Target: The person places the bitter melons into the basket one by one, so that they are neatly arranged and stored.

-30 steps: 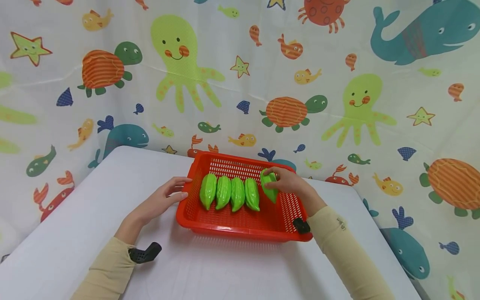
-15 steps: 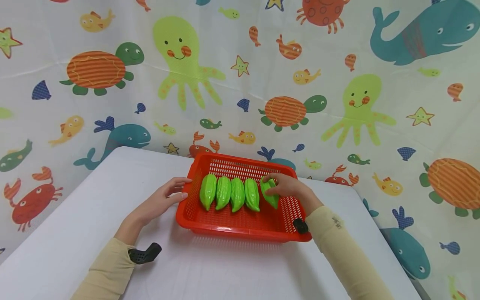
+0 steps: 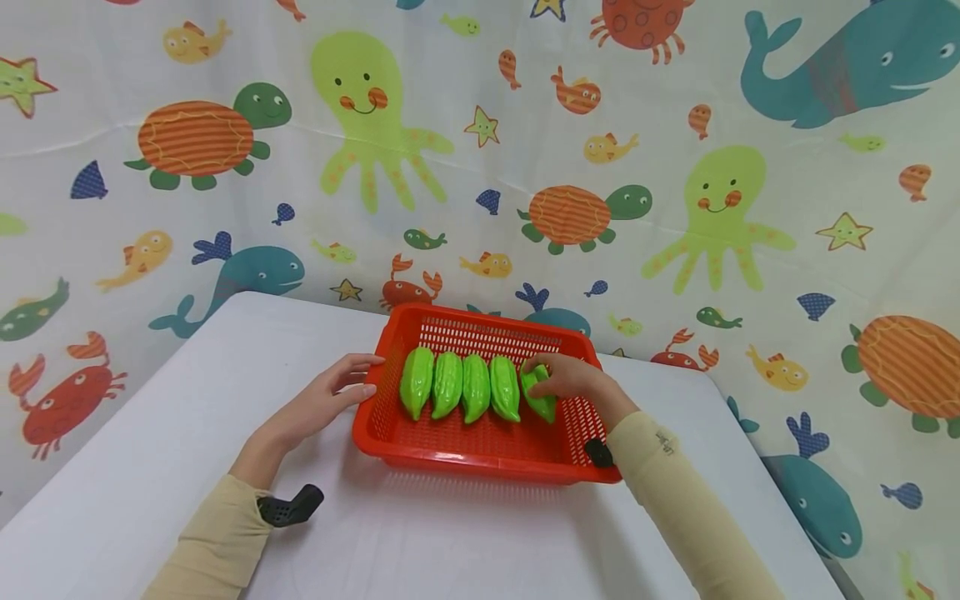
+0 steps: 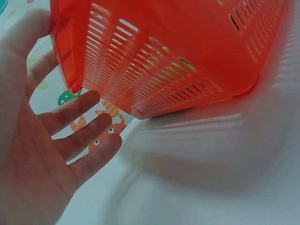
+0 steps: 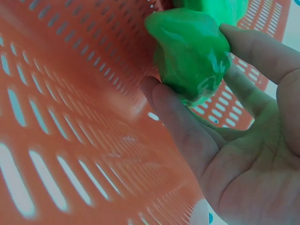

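Observation:
In the head view a red slotted plastic basket (image 3: 480,468) sits on the white table. Four-cornered and shallow, it holds several glossy green star fruits (image 3: 447,385) side by side in a row. My right hand (image 3: 572,377) pinches the rightmost star fruit (image 3: 542,407) between thumb and fingers, low inside the basket and close to its neighbour. The right wrist view shows that ribbed star fruit (image 5: 194,51) between thumb and fingertips. At the basket's left rim, my left hand (image 3: 333,393) touches the edge; its fingers look spread and nearly straight in the left wrist view.
The white table (image 3: 300,333) extends on both sides of the basket and in front of it. Behind stands a curtain (image 3: 465,75) printed with sea animals. A black wrist device (image 3: 291,507) sits on the left sleeve.
My right hand has lowered the rightmost star fruit and brought it slightly toward the row. The left hand stays at the basket rim. The head view has shifted slightly.

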Motion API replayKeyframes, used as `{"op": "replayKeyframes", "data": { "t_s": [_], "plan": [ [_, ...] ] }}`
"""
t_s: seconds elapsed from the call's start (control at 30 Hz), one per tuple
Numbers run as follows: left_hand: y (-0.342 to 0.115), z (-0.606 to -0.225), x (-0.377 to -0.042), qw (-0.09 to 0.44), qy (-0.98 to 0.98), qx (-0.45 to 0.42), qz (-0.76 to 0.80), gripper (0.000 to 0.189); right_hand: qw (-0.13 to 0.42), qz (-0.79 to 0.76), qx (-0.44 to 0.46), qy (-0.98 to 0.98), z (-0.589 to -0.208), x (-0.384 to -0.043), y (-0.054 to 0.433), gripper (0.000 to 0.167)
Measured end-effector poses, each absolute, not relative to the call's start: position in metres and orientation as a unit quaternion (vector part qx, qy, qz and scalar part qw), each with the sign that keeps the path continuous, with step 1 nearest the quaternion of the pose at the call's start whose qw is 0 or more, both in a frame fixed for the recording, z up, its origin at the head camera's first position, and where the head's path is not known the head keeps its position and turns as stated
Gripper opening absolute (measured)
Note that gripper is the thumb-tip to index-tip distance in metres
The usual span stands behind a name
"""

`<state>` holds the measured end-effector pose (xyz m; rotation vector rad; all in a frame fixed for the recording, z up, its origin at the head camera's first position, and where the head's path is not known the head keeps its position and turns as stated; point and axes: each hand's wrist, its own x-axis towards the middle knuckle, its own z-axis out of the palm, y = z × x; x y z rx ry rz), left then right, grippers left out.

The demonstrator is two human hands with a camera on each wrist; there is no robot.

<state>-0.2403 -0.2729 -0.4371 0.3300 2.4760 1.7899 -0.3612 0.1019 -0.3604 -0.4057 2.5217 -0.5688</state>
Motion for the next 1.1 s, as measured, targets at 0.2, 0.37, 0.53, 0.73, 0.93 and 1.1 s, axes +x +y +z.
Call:
{"op": "replayKeyframes", "data": {
  "t_s": [0.2,0.37,0.53,0.73,0.93,1.1],
  "plan": [
    [-0.2724,-0.4372,-0.24,0.036,0.807,0.105,0.581,0.052,0.26,-0.197,-0.155,0.932,-0.3638,-0.358,0.0984,0.044],
    [-0.2724,-0.436,-0.2402,0.038,0.807,0.104,0.58,0.052,0.256,-0.186,-0.156,0.936,-0.3651,-0.3574,0.096,0.045],
    [-0.2724,-0.435,-0.2399,0.04,0.806,0.102,0.582,0.052,0.264,-0.19,-0.143,0.935,-0.3676,-0.358,0.0944,0.048],
    [-0.2729,-0.4355,-0.2417,0.041,0.805,0.1,0.583,0.053,0.266,-0.191,-0.148,0.933,-0.3697,-0.3593,0.0939,0.047],
    [-0.2745,-0.4359,-0.2443,0.041,0.806,0.1,0.582,0.052,0.264,-0.19,-0.149,0.934,-0.3702,-0.3598,0.0925,0.049],
    [-0.276,-0.4368,-0.2459,0.04,0.806,0.102,0.582,0.052,0.257,-0.185,-0.152,0.936,-0.3705,-0.3604,0.0921,0.051]
  ]
}}
